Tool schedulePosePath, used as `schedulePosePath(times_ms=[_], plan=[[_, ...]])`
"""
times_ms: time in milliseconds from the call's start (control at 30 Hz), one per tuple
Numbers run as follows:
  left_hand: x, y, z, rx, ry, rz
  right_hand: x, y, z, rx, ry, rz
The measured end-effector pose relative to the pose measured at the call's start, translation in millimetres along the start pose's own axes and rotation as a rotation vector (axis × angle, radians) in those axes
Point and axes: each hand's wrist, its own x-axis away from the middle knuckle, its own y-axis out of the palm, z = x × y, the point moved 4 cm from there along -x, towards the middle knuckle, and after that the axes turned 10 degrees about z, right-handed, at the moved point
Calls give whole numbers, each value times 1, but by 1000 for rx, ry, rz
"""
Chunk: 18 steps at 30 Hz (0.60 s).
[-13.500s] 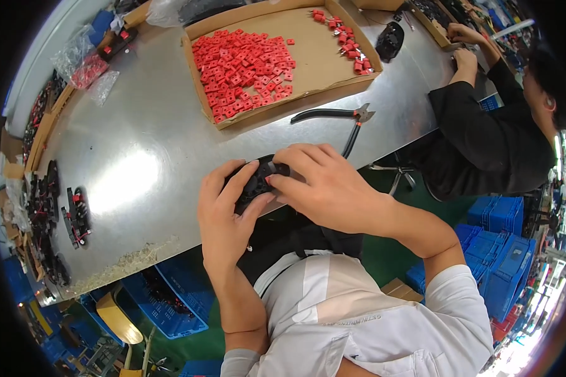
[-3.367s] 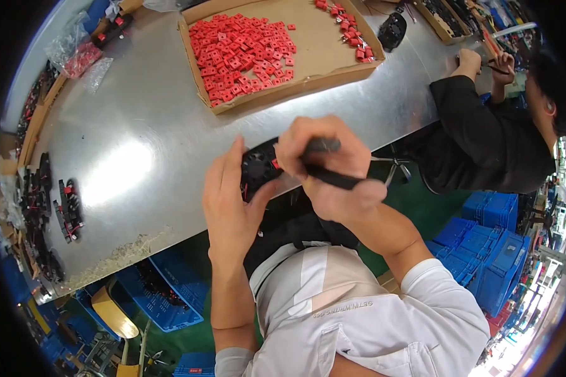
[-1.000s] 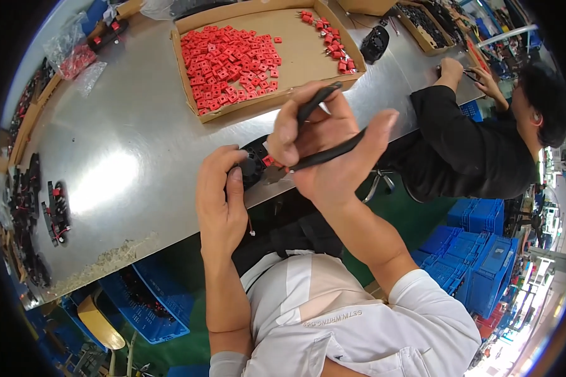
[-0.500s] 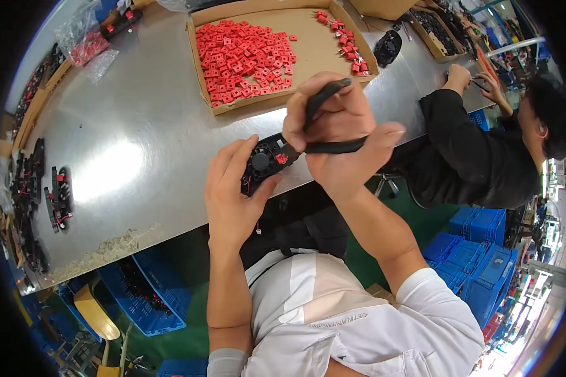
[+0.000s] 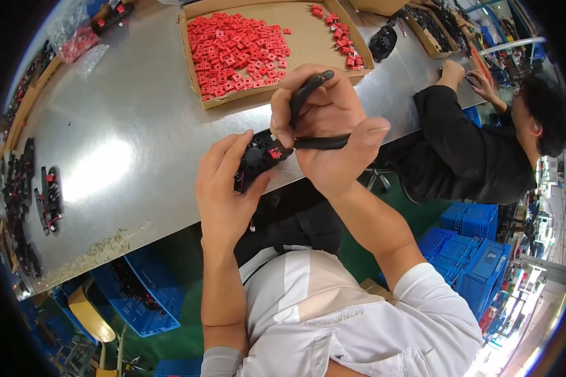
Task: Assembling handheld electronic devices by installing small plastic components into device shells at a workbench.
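My left hand [image 5: 221, 179] grips a black plastic housing [image 5: 244, 178] with a small round black fan [image 5: 255, 157] set in it, held just over the table's front edge. At the housing's right end sits a small red block [image 5: 275, 152]. My right hand [image 5: 336, 160] is closed around a pair of pliers with black handles [image 5: 322, 143], which are spread apart. The pliers' jaws point at the end of the housing beside the red block. My fingers hide most of the jaws, so I cannot tell whether they bite on anything.
Behind my hands, a shallow cardboard tray [image 5: 198, 56] holds many red blocks. Black assemblies [image 5: 48, 198] lie at the table's left, and another black housing [image 5: 382, 43] beyond the tray. A co-worker in black [image 5: 478, 141] sits at right. Blue crates [image 5: 462, 251] stand below.
The whole view has shifted a little, so the table and tray appear slightly farther left and up. Both hands keep their grips, the pliers still at the housing's end.
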Motion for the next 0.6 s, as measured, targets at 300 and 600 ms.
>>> schedulePosePath(times_ms=[300,600], plan=[[0,0,1,-9,-1,1,-1,2,0,-11,-13,3],[0,-9,-1,-26,37,17,2,5,-6,-107,53,2]])
